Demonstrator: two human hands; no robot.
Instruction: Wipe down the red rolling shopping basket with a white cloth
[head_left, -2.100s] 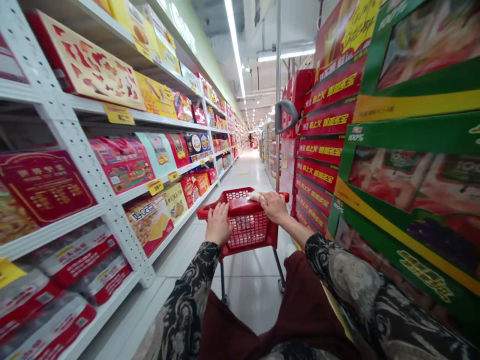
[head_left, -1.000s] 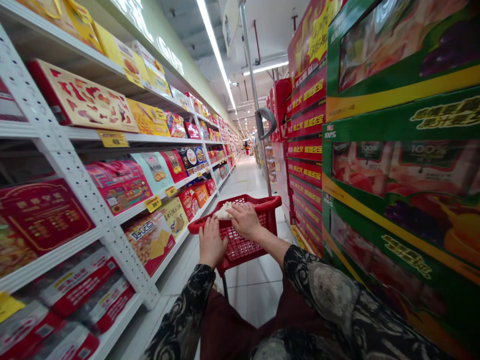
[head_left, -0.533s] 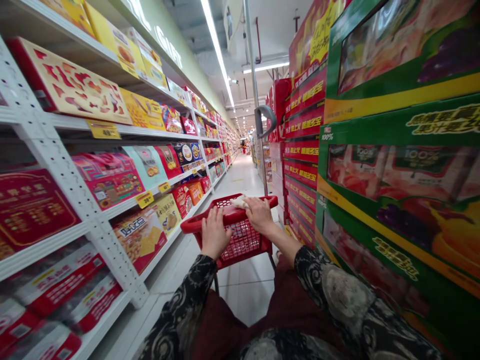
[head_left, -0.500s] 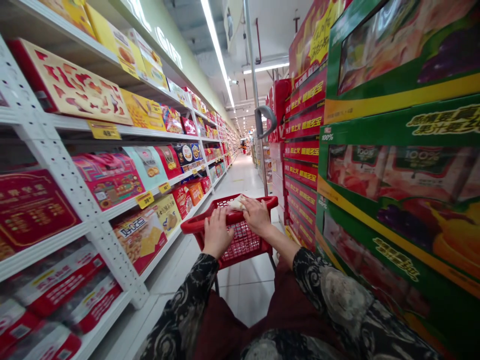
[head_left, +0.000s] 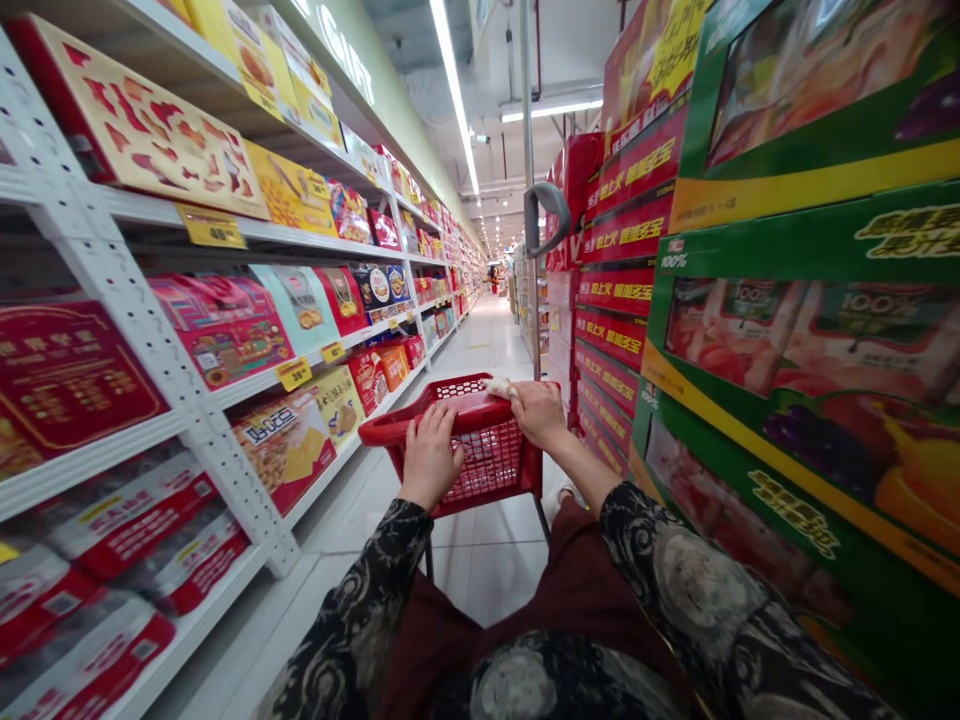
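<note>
A red plastic shopping cart (head_left: 484, 465) with mesh sides stands right in front of me. My left hand (head_left: 433, 455) has its fingers curled over the red handle bar (head_left: 390, 428) on the left. Farther right on the bar, my right hand (head_left: 538, 412) is closed over its corner. A crumpled white piece (head_left: 499, 387), perhaps tissue or cloth, pokes out beside the right hand's fingers. Whether that hand pinches it or merely rests against it is hard to see.
Shelves of boxed snacks (head_left: 281, 440) run along the left. Stacked green juice cartons (head_left: 787, 225) and red drink cases (head_left: 626, 240) stand close on the right. A metal pole (head_left: 526, 120) with a grey loop handle (head_left: 551, 218) rises by the cart. The tiled aisle (head_left: 484, 340) stretches ahead.
My right hand has slid rightward along the handle bar to its corner, and more of the white piece's left side shows. My left hand stays on the bar.
</note>
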